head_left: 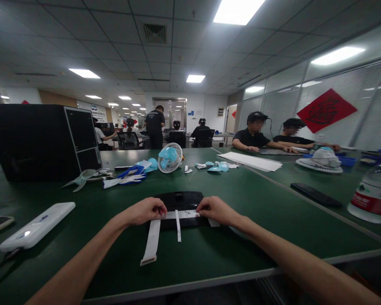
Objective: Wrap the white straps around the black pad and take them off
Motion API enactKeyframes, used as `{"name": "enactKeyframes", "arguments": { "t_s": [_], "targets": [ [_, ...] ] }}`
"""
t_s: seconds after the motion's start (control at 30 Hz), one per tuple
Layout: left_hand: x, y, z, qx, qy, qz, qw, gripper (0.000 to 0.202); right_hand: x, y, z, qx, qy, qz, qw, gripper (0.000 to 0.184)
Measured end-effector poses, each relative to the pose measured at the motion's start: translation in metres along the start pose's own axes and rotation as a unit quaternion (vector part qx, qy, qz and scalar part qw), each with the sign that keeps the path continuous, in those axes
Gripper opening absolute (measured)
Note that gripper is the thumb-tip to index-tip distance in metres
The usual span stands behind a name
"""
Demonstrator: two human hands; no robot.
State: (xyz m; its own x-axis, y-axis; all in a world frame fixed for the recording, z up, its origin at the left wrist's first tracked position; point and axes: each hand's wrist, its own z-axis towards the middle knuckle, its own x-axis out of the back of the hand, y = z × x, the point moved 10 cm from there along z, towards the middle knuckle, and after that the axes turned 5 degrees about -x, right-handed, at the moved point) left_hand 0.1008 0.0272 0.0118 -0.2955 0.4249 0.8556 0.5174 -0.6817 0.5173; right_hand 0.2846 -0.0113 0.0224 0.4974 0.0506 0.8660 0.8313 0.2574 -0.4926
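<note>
A white flat ribbon cable (186, 214) lies stretched across a dark, glossy, flat object (178, 197) on the green table. My left hand (151, 209) pinches the cable near its left side, thumb and fingers closed. At the right side my right hand (214, 209) has its fingertips closed on it too. From beneath my left hand a ridged length of cable hangs toward me, ending in a connector (148, 260). A narrow white strip (178, 228) crosses the middle and points toward me. Another short pale end (213, 222) shows below my right hand.
A small fan (170, 157), blue-and-white gloves (127, 178) and light-blue parts lie farther back. A black computer case (44, 144) and a white power bank (38, 226) are left. Rightward are a water bottle (373, 192), a dark keyboard-like slab (316, 195) and two seated people.
</note>
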Motion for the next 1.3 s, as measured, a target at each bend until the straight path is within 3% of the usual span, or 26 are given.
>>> {"name": "enactKeyframes", "arguments": {
  "t_s": [0.23,0.4,0.57,0.73,0.9,1.03,1.17,1.3],
  "targets": [
    [0.034,-0.036,-0.006,0.078,0.096,0.086,0.989,0.028,0.030,-0.005,-0.005,-0.032,0.089,-0.002,0.996,0.019],
    [0.047,-0.069,-0.009,0.119,0.109,0.148,0.976,0.029,0.033,-0.001,0.006,-0.038,0.091,-0.017,0.995,0.018],
    [0.054,-0.123,-0.012,0.165,0.083,0.172,0.967,0.037,0.025,0.000,0.035,-0.016,0.063,-0.045,0.997,0.023],
    [0.064,-0.170,-0.018,0.204,0.095,0.204,0.953,0.047,0.010,-0.016,0.070,0.040,0.055,-0.074,0.995,0.028],
    [0.062,-0.188,-0.022,0.228,0.093,0.197,0.949,0.048,-0.018,-0.028,0.098,0.053,0.002,-0.130,0.990,0.033],
    [0.058,-0.191,-0.023,0.228,0.086,0.188,0.951,0.048,-0.024,-0.030,0.104,0.064,-0.005,-0.175,0.982,0.029],
    [0.056,-0.195,-0.021,0.224,0.078,0.183,0.954,0.047,0.001,-0.014,0.095,0.058,0.017,-0.169,0.984,0.028],
    [0.055,-0.197,-0.019,0.220,0.070,0.182,0.956,0.045,0.069,0.043,0.069,-0.040,0.088,-0.159,0.983,0.028]
  ]
}}
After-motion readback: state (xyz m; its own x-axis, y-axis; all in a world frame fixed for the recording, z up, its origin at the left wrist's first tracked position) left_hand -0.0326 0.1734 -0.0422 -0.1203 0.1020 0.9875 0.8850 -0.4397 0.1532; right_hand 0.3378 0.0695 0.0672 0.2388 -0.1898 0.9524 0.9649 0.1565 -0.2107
